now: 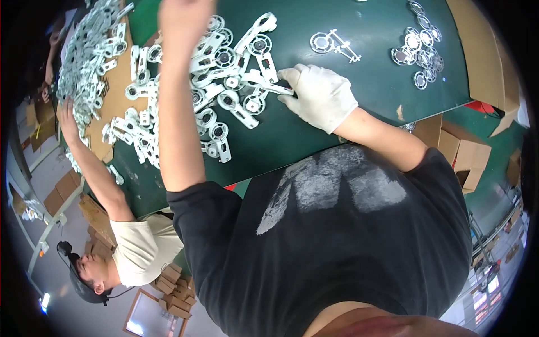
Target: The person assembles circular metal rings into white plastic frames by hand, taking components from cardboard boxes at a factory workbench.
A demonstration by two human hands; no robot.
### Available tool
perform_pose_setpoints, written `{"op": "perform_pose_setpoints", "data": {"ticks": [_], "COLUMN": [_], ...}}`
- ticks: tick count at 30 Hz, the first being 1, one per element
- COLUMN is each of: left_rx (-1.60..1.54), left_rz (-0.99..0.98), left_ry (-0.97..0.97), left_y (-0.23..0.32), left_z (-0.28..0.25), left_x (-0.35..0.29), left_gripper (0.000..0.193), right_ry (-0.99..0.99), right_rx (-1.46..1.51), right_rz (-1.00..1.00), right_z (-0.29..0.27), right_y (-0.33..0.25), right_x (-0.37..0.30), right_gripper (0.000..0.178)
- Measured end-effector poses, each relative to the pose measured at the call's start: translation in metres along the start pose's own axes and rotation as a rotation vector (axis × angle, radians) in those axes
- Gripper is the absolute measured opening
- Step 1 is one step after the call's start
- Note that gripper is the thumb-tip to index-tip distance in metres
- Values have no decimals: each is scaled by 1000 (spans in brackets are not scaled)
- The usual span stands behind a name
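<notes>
My right hand (323,96), in a white glove, is at the right edge of a pile of white plastic parts (224,58). Its thumb and fingers close round the end of one white arm-shaped part (272,86). The pile's pieces have long slotted arms and round ring ends. My left hand (188,19) is bare and reaches over the pile to the far side. Motion blurs it and the upper edge cuts off its fingers, so what it holds, if anything, is hidden.
Loose ring-shaped pieces (422,48) lie at the far right of the green table (359,78). A ring with a thin frame (335,45) lies nearer the middle. On the left, a co-worker (140,247) reaches to a large heap of white parts (90,62). Cardboard boxes (469,149) stand at right.
</notes>
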State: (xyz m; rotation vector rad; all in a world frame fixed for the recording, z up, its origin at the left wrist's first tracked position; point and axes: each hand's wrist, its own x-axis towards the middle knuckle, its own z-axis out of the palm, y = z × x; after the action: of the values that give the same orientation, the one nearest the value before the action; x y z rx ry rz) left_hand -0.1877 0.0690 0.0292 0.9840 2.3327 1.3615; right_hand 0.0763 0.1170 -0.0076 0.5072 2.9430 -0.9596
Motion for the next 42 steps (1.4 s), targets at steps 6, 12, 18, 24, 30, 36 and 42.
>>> {"op": "perform_pose_setpoints", "data": {"ticks": [6, 12, 18, 24, 30, 36, 42], "left_rx": [650, 736, 454, 276, -191, -1044, -1298], "left_rz": [656, 625, 447, 516, 157, -629, -598], "left_ry": [-368, -333, -320, -172, -405, -605, -488], "left_y": [44, 28, 28, 37, 62, 55, 30], "left_z": [93, 114, 98, 79, 71, 70, 70], "left_x": [-80, -93, -87, -108, -145, -162, -194], "left_gripper": [37, 38, 24, 17, 13, 36, 30], "right_ry": [-48, -35, -133, 383, 640, 452, 283], "right_rx": [14, 97, 521, 919, 1527, 1904, 1546], "right_rz": [-106, -80, -29, -5, -29, 62, -20], "right_z": [-11, -29, -47, -56, -59, -64, -77], "right_y": [32, 52, 69, 61, 35, 18, 42], "right_x": [-23, -51, -57, -55, -8, -1, -11], "right_gripper": [22, 23, 29, 29, 54, 38, 38]}}
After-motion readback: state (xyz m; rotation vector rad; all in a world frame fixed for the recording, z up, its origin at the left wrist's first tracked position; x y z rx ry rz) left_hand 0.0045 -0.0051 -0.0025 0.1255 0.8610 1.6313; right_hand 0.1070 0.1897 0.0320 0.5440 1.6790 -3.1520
